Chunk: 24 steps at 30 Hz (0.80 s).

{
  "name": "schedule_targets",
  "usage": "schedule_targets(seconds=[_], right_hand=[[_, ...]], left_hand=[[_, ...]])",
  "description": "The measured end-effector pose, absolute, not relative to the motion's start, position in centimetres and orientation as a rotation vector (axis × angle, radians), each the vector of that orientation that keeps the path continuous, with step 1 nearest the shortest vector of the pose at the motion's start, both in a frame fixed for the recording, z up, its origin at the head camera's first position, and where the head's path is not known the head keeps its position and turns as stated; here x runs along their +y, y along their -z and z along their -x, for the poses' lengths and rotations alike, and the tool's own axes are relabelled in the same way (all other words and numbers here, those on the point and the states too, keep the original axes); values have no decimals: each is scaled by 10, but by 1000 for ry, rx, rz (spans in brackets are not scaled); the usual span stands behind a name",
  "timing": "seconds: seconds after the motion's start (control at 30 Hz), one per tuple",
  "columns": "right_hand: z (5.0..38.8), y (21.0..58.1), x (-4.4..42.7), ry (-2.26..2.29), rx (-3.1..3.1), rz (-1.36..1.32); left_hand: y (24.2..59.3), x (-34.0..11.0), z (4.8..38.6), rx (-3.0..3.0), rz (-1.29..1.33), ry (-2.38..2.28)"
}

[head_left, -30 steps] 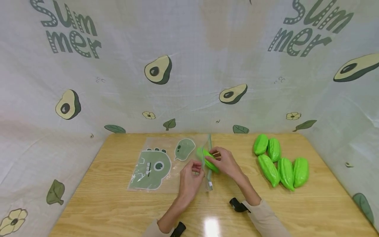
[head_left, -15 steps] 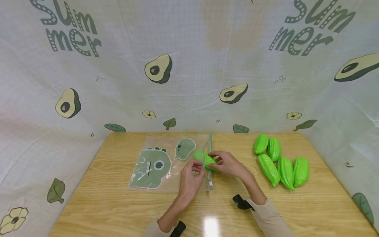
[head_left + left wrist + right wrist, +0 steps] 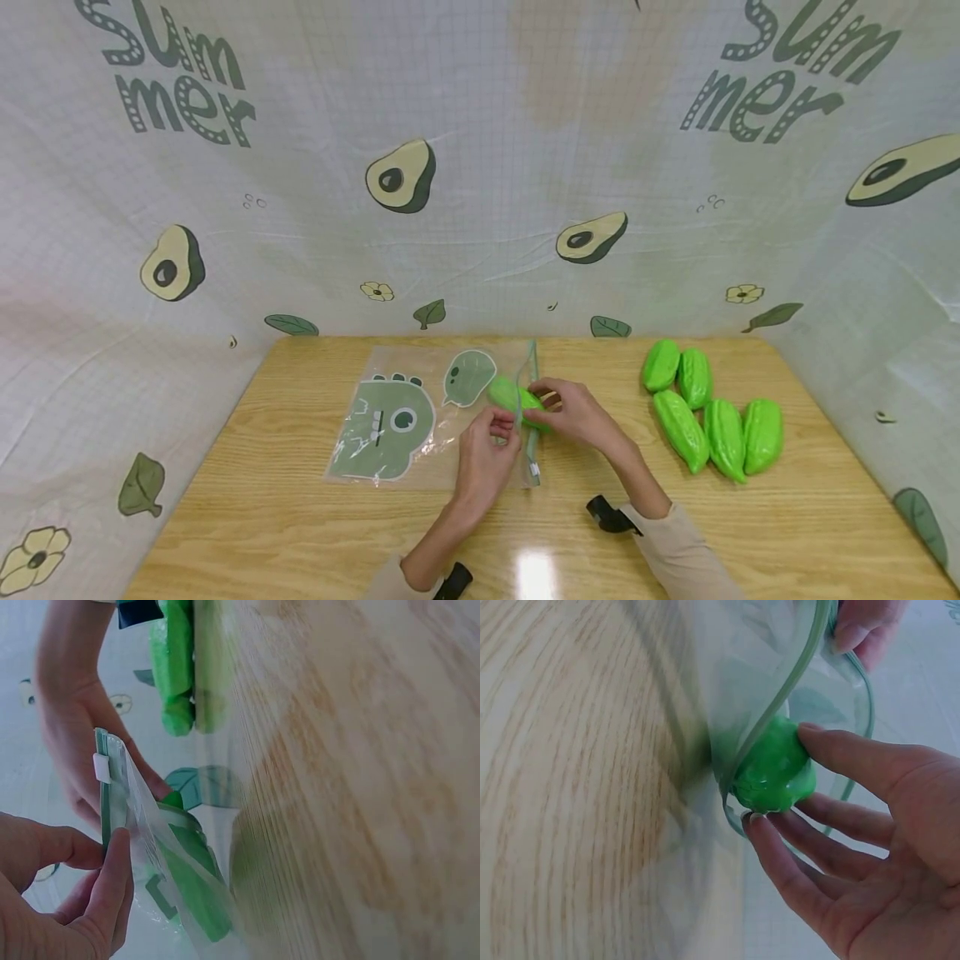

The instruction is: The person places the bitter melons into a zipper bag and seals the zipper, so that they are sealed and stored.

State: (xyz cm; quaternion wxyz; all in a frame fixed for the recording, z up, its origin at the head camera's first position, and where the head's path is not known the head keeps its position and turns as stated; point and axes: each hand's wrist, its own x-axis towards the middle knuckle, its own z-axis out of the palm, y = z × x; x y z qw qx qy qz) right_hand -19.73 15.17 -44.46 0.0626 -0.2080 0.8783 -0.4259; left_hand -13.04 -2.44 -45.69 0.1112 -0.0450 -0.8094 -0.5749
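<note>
Pinches the zip edge (image 3: 104, 806) of a clear bag (image 3: 386, 433) with the left hand (image 3: 483, 457). With the right hand (image 3: 583, 417), grips the outer end of a green ridged fruit (image 3: 776, 769), lying partly inside the bag's mouth, inner end under the film. Looks light, firm and hard to bruise, though probably slippery for its glossy skin; best held at the outer end, thumb opposite fingers. Seems wise to handle the thin, floppy bag by its stiffer edge. Well apart on the counter (image 3: 300, 533): five similar fruits (image 3: 724, 433).
</note>
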Motion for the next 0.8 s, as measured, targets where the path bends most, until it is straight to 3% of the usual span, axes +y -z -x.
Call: schedule_targets(seconds=[0.8], right_hand=[[200,460,145,1383,2693,592]], left_hand=[[458,-24,128,-2397,153,1666]])
